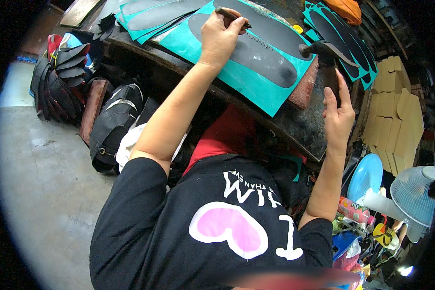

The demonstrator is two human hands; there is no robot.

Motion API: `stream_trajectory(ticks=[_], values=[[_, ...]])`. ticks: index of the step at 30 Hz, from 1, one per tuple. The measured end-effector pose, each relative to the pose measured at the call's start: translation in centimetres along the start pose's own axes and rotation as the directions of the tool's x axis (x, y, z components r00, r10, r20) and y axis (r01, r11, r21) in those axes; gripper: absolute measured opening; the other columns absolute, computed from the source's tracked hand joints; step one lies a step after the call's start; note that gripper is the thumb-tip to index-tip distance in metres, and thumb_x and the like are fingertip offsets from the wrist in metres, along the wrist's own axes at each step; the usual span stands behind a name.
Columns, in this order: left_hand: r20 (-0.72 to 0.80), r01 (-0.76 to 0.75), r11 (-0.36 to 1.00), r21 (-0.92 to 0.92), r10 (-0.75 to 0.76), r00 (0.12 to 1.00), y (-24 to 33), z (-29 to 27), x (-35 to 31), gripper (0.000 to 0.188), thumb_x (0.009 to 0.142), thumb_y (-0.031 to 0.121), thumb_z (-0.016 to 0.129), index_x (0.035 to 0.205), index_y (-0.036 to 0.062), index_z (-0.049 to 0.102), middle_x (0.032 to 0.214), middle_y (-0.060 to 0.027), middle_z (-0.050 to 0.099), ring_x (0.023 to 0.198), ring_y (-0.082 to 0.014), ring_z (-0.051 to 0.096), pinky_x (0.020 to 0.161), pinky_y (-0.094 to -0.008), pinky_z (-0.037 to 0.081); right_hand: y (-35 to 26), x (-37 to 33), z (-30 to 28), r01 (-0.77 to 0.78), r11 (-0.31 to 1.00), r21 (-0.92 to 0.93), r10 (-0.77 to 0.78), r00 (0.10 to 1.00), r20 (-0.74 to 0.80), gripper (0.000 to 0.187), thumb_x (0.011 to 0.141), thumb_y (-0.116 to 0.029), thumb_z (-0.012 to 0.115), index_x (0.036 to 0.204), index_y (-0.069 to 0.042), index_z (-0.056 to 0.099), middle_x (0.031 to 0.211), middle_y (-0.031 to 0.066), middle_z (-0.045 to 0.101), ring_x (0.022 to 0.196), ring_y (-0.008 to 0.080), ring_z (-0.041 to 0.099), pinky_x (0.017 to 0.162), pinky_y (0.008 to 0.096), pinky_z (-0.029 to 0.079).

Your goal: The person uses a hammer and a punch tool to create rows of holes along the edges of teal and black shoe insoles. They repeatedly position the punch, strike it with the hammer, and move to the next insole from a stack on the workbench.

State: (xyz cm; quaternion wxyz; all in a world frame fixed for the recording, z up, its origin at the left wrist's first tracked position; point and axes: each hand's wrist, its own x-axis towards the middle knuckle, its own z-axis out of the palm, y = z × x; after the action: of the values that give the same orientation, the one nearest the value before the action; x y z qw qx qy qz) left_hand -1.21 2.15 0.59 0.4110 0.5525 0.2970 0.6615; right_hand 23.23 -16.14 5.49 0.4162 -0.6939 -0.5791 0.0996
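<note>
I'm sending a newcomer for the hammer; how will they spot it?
Find the workbench spread with teal sheets. At the front sheet's right end, the right hand holds the hammer. Its head, round at one end, tapering at the other, sets it apart from the flat sheets.

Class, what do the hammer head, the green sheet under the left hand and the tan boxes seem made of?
Hammer head: probably steel, given its dark, dull metallic sheen.
Green sheet: perhaps rubber or foam, matt, judging by its thin, flat, evenly coloured surface.
Tan boxes: likely cardboard, plain and matt, with folded edges.
</note>
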Motion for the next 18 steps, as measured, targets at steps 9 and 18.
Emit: stream_trajectory(ticks=[9, 18], values=[[0.128, 0.123, 0.927, 0.354, -0.178, 0.976, -0.7, -0.6, -0.1, 0.015, 0.087, 0.012, 0.073, 0.096, 0.0006, 0.068, 0.085, -0.0114, 0.074, 0.076, -0.0178, 0.073, 0.072, -0.0309, 0.058, -3.4, 1.3, -0.5, 0.162, 0.953, 0.255, -0.156, 0.987, -0.042, 0.047, 0.099, -0.019, 0.063, 0.145, -0.014, 0.053, 0.08, -0.0009, 0.059, 0.06, 0.0032, 0.046, 0.053, 0.0186, 0.038], [0.482, -0.507, 0.486, 0.712, 0.188, 0.856, 0.8, 1.4, -1.3, 0.018, 0.088, 0.013, 0.07, 0.098, 0.0013, 0.062, 0.087, -0.0205, 0.07, 0.08, -0.0376, 0.07, 0.071, -0.0411, 0.056, -5.1, 1.8, 3.0, 0.427, 0.904, 0.026, -0.423, 0.901, -0.096, 0.048, 0.097, -0.02, 0.065, 0.143, -0.017, 0.053, 0.115, 0.0152, 0.071, 0.091, 0.0289, 0.072, 0.076, 0.0355, 0.054]])
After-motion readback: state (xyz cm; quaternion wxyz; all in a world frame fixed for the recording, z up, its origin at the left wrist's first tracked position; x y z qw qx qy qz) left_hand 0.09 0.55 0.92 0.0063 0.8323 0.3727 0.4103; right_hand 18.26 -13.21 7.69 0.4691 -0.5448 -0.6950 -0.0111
